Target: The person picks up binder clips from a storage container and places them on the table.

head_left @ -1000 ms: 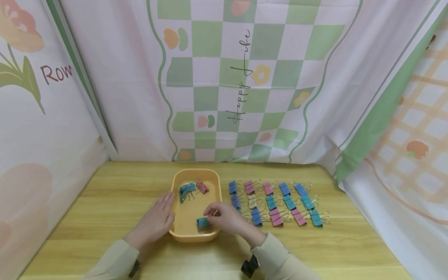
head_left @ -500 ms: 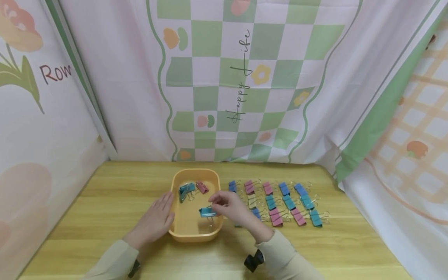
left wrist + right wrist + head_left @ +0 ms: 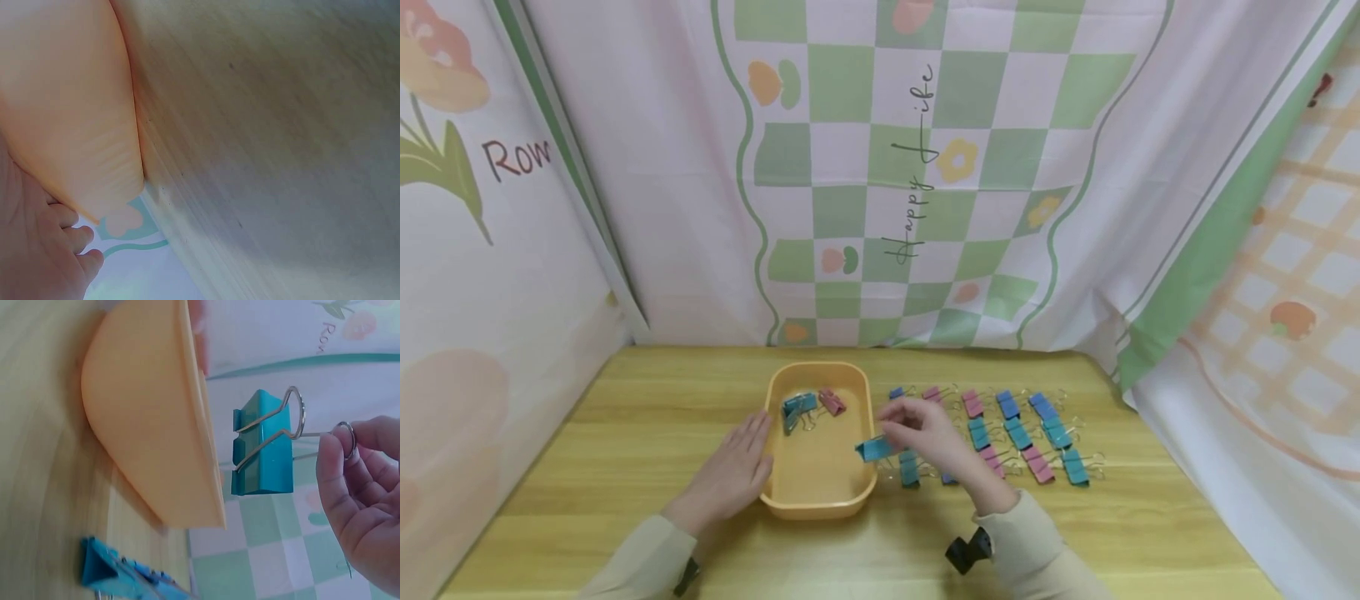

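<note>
My right hand (image 3: 934,435) pinches a teal binder clip (image 3: 874,449) by one wire handle, just above the right rim of a yellow plastic tray (image 3: 820,479). In the right wrist view, thumb and fingers hold the looped handle, and the clip's teal body (image 3: 265,447) hangs level with the tray's rim (image 3: 203,412). My left hand (image 3: 730,468) rests against the tray's left side with its fingers extended. Inside the tray, at the far end, lie teal clips (image 3: 800,403) bunched together and a pink clip (image 3: 831,402).
Right of the tray, binder clips stand in rows on the wooden table (image 3: 625,433); among them are a blue clip (image 3: 1008,404), a pink clip (image 3: 1039,463) and a teal clip (image 3: 1076,467). My right hand hides some. A checkered curtain (image 3: 906,192) hangs behind the table.
My right hand has lifted the teal clip from the tray's near end and carried it right to the rim. The left hand stays in place.
</note>
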Demonstrator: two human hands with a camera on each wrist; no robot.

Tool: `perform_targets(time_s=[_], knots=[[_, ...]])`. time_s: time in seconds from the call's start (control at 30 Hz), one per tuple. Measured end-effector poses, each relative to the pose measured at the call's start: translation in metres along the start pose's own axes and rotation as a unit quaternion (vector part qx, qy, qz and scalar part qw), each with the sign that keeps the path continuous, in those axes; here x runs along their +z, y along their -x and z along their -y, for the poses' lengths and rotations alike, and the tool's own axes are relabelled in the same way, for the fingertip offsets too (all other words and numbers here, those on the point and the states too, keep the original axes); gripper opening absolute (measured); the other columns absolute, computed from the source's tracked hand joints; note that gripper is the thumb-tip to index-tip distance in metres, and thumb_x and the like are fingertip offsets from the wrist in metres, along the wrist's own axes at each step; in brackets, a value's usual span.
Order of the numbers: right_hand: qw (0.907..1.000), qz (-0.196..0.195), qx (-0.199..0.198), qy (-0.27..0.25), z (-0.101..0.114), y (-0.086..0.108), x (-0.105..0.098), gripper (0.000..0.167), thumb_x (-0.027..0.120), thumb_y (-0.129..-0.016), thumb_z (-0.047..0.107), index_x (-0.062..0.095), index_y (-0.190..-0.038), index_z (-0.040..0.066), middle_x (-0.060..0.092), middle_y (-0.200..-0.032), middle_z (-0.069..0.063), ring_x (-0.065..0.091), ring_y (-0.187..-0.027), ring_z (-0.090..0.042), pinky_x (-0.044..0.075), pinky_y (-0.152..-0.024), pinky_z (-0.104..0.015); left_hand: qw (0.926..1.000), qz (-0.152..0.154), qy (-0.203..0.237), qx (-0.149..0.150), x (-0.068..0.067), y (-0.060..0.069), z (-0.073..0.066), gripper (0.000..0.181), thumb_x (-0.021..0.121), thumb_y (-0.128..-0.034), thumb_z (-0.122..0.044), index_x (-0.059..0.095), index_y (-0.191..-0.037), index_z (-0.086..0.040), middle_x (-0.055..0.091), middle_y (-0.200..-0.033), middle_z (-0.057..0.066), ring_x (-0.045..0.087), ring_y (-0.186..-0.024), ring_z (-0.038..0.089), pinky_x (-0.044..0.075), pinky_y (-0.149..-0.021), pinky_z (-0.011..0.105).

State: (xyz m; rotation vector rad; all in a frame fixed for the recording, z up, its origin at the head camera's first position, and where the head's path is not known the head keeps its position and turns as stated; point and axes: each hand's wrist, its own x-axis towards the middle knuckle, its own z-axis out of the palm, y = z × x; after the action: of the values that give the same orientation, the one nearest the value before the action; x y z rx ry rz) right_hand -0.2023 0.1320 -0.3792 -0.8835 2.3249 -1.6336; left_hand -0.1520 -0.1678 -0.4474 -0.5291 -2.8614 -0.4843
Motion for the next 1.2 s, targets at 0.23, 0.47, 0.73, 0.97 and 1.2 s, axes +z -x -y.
perform_targets(time_s=[0.23,0.47,0.73,0.97,1.2], knots=[[0.9995,0.012,0.030,0.002,-0.008,0.006,-0.017,0.018,0.058,-0.090,0.007,0.060,-0.105,-0.004,0.061,-0.087,-0.020,0.059,-0.073,-0.030,0.053,-0.066,-0.039,1.0000,-0.005,0.003,0.000,0.000,0.000,0.000,0.053,0.040,-0.0966,-0.017,0.026,-0.139,0.011,0.021,-0.145,0.025,0.019,-0.133,0.038,0.019,-0.107,0.049],[0.9989,0.046,0.006,0.012,-0.022,0.016,-0.027,0.013,0.061,-0.089,0.010,0.062,-0.098,0.001,0.062,-0.082,-0.016,0.059,-0.069,-0.021,0.053,-0.064,-0.040,1.0000,-0.005,0.005,-0.001,0.001,0.000,0.000,0.053,0.040,-0.0968,-0.018,0.025,-0.139,0.011,0.021,-0.146,0.024,0.019,-0.133,0.037,0.019,-0.107,0.049],[0.9873,0.152,-0.048,-0.006,-0.046,0.020,-0.036,0.013,0.059,-0.088,0.002,0.060,-0.099,-0.004,0.060,-0.079,-0.018,0.056,-0.064,-0.012,0.052,-0.055,-0.037,1.0000,-0.001,0.007,-0.002,0.001,0.000,0.001,0.054,0.041,-0.0964,-0.018,0.025,-0.139,0.011,0.021,-0.146,0.024,0.020,-0.133,0.038,0.019,-0.107,0.049],[0.9676,0.246,-0.022,-0.050,-0.065,0.024,-0.037,0.018,0.056,-0.085,-0.002,0.055,-0.101,-0.013,0.059,-0.078,-0.023,0.053,-0.063,-0.010,0.050,-0.054,-0.031,0.9999,0.005,0.009,-0.004,0.002,0.000,0.002,0.054,0.039,-0.0969,-0.018,0.023,-0.140,0.011,0.019,-0.147,0.024,0.017,-0.134,0.036,0.018,-0.107,0.049],[0.9546,0.292,0.000,-0.058,-0.073,0.027,-0.039,0.018,0.057,-0.084,-0.002,0.056,-0.098,-0.012,0.061,-0.074,-0.001,0.053,-0.060,-0.014,0.052,-0.053,-0.037,1.0000,0.006,0.005,-0.004,0.003,-0.001,0.004,0.055,0.040,-0.0968,-0.019,0.024,-0.140,0.011,0.020,-0.146,0.024,0.017,-0.134,0.036,0.018,-0.108,0.048]])
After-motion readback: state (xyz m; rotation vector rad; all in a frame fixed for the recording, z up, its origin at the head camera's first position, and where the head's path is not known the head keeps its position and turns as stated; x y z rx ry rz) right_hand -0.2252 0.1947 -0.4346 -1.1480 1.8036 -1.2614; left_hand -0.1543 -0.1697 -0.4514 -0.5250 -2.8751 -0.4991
